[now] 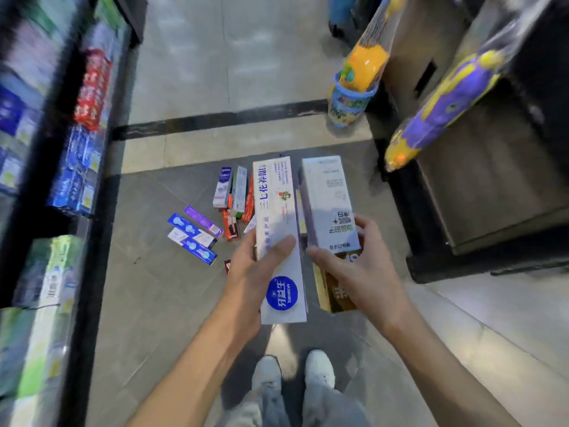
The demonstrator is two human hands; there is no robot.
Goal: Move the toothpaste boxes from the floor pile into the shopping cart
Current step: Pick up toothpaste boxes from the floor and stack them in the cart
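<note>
My left hand [255, 272] grips a long white toothpaste box with a blue round logo [278, 229], thumb across its front. My right hand [354, 269] holds a white and purple toothpaste box [328, 201] stacked on a gold box [334, 291]. Both sets of boxes are held at waist height above the floor. Below and beyond them lies the floor pile of toothpaste boxes [229, 198], with blue and purple boxes [194, 235] scattered to its left. No shopping cart is in view.
A store shelf [46, 180] packed with boxed toothpaste runs along the left. A dark display stand [480, 192] with wrapped toys [446, 100] stands on the right. A blue toy bucket [349, 100] sits on the floor ahead. My white shoes [292, 371] are below.
</note>
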